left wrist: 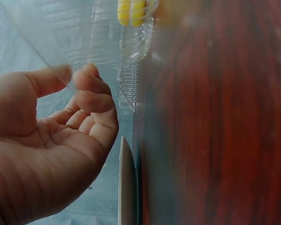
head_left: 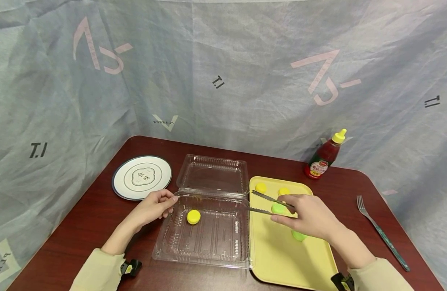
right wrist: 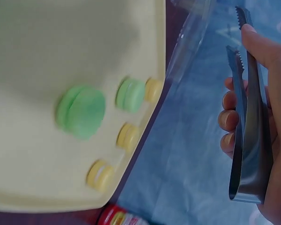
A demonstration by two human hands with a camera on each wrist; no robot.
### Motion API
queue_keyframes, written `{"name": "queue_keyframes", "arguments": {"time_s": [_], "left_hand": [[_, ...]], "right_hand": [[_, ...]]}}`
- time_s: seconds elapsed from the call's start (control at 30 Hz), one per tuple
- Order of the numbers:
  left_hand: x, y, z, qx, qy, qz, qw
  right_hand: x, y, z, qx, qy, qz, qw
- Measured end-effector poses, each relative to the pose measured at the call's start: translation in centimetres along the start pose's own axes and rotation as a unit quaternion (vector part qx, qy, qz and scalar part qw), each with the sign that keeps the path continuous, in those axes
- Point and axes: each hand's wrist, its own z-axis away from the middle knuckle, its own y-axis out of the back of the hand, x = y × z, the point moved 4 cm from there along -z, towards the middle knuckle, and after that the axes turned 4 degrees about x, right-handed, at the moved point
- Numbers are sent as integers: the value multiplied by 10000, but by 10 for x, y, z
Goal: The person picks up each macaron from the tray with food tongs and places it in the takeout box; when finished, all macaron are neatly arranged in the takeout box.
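My left hand (head_left: 154, 208) pinches the left rim of a clear plastic clamshell box (head_left: 216, 238) between thumb and fingers. Inside that box, near its left side, lies a yellow macaron (head_left: 193, 217). Metal tongs (right wrist: 255, 154) are gripped in my right hand (head_left: 314, 214), their toothed tips apart with nothing between them. The hand is raised over a yellow tray (head_left: 281, 258), and the tips point left toward the box. On the tray are green macarons (right wrist: 86, 112) and several yellow macarons (right wrist: 100, 175), partly hidden by the right hand in the head view.
The box's lid (head_left: 212, 176) lies folded back behind it. A white plate (head_left: 126, 178) with a dark rim is at the back left. Behind the tray stands a ketchup bottle (head_left: 323, 157) with a yellow cap. A fork (head_left: 381, 234) lies along the table's right side.
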Motion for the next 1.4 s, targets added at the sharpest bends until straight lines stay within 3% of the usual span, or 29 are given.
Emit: {"name": "queue_keyframes", "arguments": {"time_s": [0.53,0.73,0.9,1.4], "left_hand": [[2,-1,0,8,-4,26,10000],[2,0,-1,11,-37,1,10000],[2,1,0,20,-39,-17,10000],[1,1,0,15,-24,5,10000]], "right_hand": [[42,22,70,-275,-1331,345,9901],[49,23,91,-262,-1438,451,9882],[54,20,103,-496,-1661,450,9838],[64,4,127,-701,-1829,290,9802]]}}
